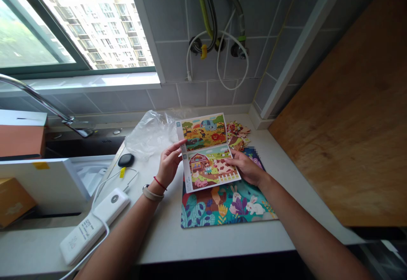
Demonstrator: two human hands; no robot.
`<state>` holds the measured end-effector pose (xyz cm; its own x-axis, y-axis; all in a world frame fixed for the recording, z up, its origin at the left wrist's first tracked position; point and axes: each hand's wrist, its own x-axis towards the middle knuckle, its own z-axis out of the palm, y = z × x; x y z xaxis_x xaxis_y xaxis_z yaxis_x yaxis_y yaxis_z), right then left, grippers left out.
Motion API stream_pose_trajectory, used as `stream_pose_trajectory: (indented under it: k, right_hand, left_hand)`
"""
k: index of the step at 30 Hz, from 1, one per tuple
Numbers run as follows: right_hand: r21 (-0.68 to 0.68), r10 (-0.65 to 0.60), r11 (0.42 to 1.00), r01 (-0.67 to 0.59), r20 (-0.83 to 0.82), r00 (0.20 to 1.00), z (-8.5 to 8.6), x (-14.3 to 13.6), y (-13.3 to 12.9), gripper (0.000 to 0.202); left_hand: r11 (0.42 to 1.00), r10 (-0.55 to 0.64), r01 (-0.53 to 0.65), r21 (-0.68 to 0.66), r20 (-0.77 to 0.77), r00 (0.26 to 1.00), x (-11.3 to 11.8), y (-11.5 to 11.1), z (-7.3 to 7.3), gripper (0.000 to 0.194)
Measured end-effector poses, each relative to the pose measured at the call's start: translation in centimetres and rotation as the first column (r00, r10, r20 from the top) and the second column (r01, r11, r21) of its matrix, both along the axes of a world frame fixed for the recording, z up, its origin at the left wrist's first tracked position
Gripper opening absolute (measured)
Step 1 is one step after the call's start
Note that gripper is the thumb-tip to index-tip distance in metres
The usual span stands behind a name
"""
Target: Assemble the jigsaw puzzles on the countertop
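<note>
A folded picture sheet (206, 167) is held above the counter, with a savanna animal scene on its upper half and a farm scene with a barn and cow below. My left hand (170, 163) pinches its left edge near the fold. The right edge is gripped by my right hand (246, 166), thumb on top of the farm picture. Under the sheet lies a teal illustrated board (222, 210) with rabbits and plants, partly hidden by the sheet and my right hand. Loose puzzle pieces (239, 133) are heaped behind my right hand, beyond the board.
Crumpled clear plastic (149, 133) lies behind my left hand. At the left are a white power bank (95, 225) with a cable, a black oval object (126, 160), and boxes by the sink and faucet (41, 102). A wooden panel (343, 114) borders the right.
</note>
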<state>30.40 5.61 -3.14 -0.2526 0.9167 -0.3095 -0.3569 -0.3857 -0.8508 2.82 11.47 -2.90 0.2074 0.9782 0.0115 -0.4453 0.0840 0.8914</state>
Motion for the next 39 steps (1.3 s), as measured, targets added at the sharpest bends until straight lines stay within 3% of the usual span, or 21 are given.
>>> stream_pose_trajectory:
  k: [13, 27, 30, 35, 37, 39]
  right_hand:
    - [0.049, 0.004, 0.999, -0.005, 0.023, 1.0, -0.6, 0.2, 0.0, 0.04]
    - [0.075, 0.018, 0.997, -0.02, 0.035, 0.999, -0.3, 0.1, -0.2, 0.038]
    - [0.08, 0.03, 0.996, -0.032, 0.035, 0.999, 0.0, 0.0, -0.4, 0.04]
    - [0.029, 0.089, 0.995, -0.092, 0.085, 0.992, 0.2, 0.1, -0.4, 0.041]
    - [0.014, 0.108, 0.994, -0.11, 0.103, 0.989, 0.3, 0.1, -0.3, 0.04]
    - [0.016, 0.112, 0.993, -0.114, 0.114, 0.987, 0.4, 0.1, -0.3, 0.038]
  left_hand:
    - [0.999, 0.028, -0.026, 0.024, -0.055, 0.998, 0.0, 0.1, -0.1, 0.045]
    - [0.979, 0.127, -0.103, 0.175, -0.131, 0.983, -0.1, 0.4, -0.8, 0.043]
    - [0.974, 0.148, -0.125, 0.19, -0.116, 0.982, 0.0, 0.2, -0.5, 0.054]
    - [0.968, 0.189, -0.168, 0.187, -0.102, 0.977, 0.2, 0.2, -0.1, 0.092]
    - [0.967, 0.21, -0.19, 0.173, -0.107, 0.972, 0.1, 0.4, -0.2, 0.091]
    - [0.966, 0.231, -0.211, 0.151, -0.125, 0.965, -0.1, 0.7, -0.5, 0.077]
